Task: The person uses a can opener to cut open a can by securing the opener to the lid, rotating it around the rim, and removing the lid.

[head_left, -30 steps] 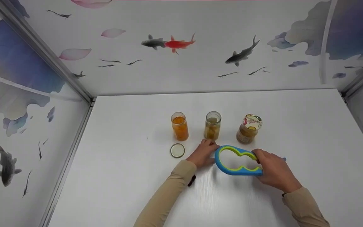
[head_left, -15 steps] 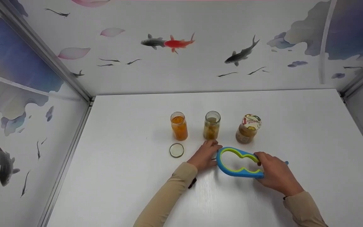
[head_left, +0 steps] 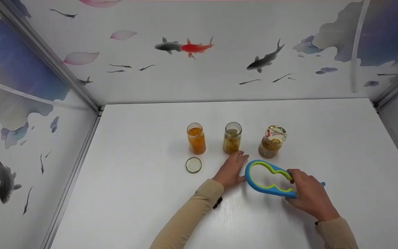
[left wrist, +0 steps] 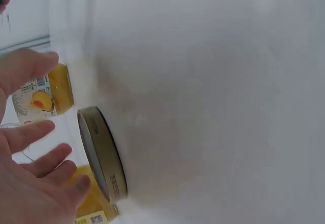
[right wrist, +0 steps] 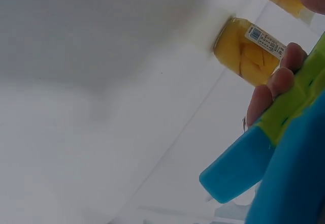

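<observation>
My right hand (head_left: 311,195) grips a blue and lime-green jar opener (head_left: 269,190) by its handle end, with the wide loop pointing left. The opener (right wrist: 238,170) also shows large in the right wrist view. My left hand (head_left: 231,169) is low over the table just in front of the middle jar (head_left: 232,140); its fingers (left wrist: 48,160) are spread and hold nothing. Beside those fingers in the left wrist view, a gold-sided lid (left wrist: 104,155) lies on the table. Farther left in the head view is a round lid (head_left: 193,165), its pale inside facing up.
An uncapped jar of orange fruit (head_left: 196,140) stands at left, and the middle jar is uncapped too. At right is a jar with a printed lid (head_left: 273,141). Walls painted with fish (head_left: 197,48) border the white table (head_left: 133,193).
Both hands have shifted a little right, the jar opener travelling with my right hand. My left fingers have spread and lifted a little. The jars and the visible lid have stayed put.
</observation>
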Action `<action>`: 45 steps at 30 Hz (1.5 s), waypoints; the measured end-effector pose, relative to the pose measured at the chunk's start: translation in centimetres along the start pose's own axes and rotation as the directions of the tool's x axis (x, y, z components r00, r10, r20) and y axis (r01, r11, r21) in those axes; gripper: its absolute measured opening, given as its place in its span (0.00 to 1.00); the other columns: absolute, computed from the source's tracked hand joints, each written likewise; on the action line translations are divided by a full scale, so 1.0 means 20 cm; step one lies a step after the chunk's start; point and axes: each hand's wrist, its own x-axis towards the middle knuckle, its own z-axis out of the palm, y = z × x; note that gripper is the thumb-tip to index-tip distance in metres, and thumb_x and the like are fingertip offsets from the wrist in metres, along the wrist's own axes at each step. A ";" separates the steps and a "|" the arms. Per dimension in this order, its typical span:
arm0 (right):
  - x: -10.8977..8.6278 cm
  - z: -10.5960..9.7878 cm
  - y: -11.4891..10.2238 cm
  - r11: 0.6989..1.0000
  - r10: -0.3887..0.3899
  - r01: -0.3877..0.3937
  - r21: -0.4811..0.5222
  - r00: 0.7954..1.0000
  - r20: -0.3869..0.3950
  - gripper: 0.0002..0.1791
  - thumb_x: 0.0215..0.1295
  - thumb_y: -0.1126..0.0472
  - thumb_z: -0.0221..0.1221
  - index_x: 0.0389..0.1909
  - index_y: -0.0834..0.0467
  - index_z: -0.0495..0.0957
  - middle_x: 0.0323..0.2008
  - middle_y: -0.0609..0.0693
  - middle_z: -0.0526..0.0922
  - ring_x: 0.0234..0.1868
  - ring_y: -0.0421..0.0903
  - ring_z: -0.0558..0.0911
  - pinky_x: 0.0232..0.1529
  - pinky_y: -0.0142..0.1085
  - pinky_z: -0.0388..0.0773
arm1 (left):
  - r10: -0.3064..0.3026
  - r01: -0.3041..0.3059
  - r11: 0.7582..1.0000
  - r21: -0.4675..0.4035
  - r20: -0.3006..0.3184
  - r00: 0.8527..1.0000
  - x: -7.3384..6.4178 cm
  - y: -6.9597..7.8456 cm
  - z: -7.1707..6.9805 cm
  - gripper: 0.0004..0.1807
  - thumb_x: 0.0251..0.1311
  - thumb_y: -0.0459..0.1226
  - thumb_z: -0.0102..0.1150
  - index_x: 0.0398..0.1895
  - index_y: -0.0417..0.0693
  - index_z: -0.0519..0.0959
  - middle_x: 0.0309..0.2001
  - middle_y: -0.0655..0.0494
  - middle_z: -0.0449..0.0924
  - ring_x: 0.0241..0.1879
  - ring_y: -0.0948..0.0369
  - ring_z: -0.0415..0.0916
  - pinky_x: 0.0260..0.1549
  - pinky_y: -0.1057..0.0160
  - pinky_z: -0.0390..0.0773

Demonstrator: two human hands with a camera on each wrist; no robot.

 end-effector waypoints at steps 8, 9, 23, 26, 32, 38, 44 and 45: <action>-0.04 0.00 0.04 0.995 0.102 -0.103 -0.008 0.995 -0.017 0.39 0.38 0.64 0.75 0.53 0.68 0.66 0.38 0.57 0.78 0.36 0.53 0.74 0.45 0.56 0.73 | -0.106 0.104 0.988 -0.116 -0.018 0.994 0.04 0.06 0.01 0.40 0.57 0.38 0.69 0.71 0.46 0.61 0.69 0.49 0.58 0.69 0.57 0.54 0.64 0.62 0.60; -0.05 0.00 0.04 0.994 0.109 -0.110 -0.011 0.994 -0.019 0.40 0.38 0.64 0.75 0.53 0.68 0.66 0.38 0.58 0.78 0.36 0.53 0.74 0.45 0.56 0.72 | -0.109 0.104 0.985 -0.136 -0.023 0.994 0.05 0.06 0.01 0.40 0.57 0.37 0.69 0.71 0.45 0.61 0.68 0.48 0.58 0.69 0.57 0.55 0.64 0.63 0.60; -0.15 -0.06 0.13 0.983 0.184 -0.183 0.020 0.980 -0.078 0.42 0.40 0.63 0.74 0.55 0.72 0.63 0.39 0.64 0.77 0.38 0.58 0.75 0.40 0.57 0.71 | -0.227 0.178 0.913 -0.368 -0.092 0.970 0.22 0.16 0.01 0.43 0.55 0.41 0.70 0.72 0.47 0.59 0.68 0.52 0.61 0.67 0.62 0.58 0.63 0.68 0.60; -0.16 -0.07 0.13 0.979 0.202 -0.199 0.039 0.976 -0.082 0.43 0.40 0.63 0.74 0.56 0.73 0.63 0.40 0.64 0.77 0.38 0.59 0.75 0.38 0.56 0.71 | -0.273 0.203 0.878 -0.433 -0.104 0.957 0.27 0.18 0.02 0.45 0.54 0.41 0.71 0.73 0.49 0.58 0.69 0.53 0.60 0.68 0.61 0.58 0.63 0.67 0.60; -0.17 -0.08 0.14 0.965 0.258 -0.254 0.069 0.965 -0.057 0.45 0.40 0.62 0.75 0.57 0.75 0.62 0.43 0.69 0.75 0.38 0.61 0.74 0.42 0.60 0.71 | -0.323 0.238 0.844 -0.480 -0.101 0.941 0.33 0.21 0.05 0.47 0.52 0.41 0.72 0.73 0.50 0.57 0.69 0.54 0.60 0.68 0.62 0.57 0.63 0.66 0.60; -0.20 -0.07 0.16 0.960 0.277 -0.274 0.064 0.960 -0.051 0.46 0.40 0.61 0.75 0.57 0.76 0.60 0.44 0.71 0.73 0.38 0.62 0.73 0.43 0.62 0.70 | -0.317 0.207 0.835 -0.510 -0.138 0.938 0.38 0.21 0.06 0.49 0.50 0.39 0.74 0.73 0.49 0.56 0.70 0.53 0.60 0.68 0.62 0.57 0.64 0.66 0.59; -0.22 -0.06 0.17 0.952 0.307 -0.305 0.036 0.949 -0.072 0.46 0.39 0.61 0.75 0.56 0.77 0.61 0.40 0.69 0.74 0.36 0.61 0.72 0.41 0.61 0.70 | -0.307 0.185 0.817 -0.547 -0.142 0.941 0.39 0.21 0.05 0.49 0.51 0.39 0.73 0.74 0.51 0.55 0.71 0.55 0.59 0.69 0.62 0.55 0.64 0.66 0.57; -0.22 -0.06 0.18 0.949 0.316 -0.315 0.034 0.946 -0.068 0.46 0.40 0.61 0.75 0.56 0.77 0.60 0.40 0.69 0.74 0.36 0.61 0.72 0.41 0.61 0.70 | -0.305 0.180 0.815 -0.551 -0.143 0.942 0.39 0.21 0.05 0.49 0.51 0.39 0.73 0.74 0.51 0.55 0.71 0.56 0.59 0.69 0.63 0.55 0.64 0.66 0.57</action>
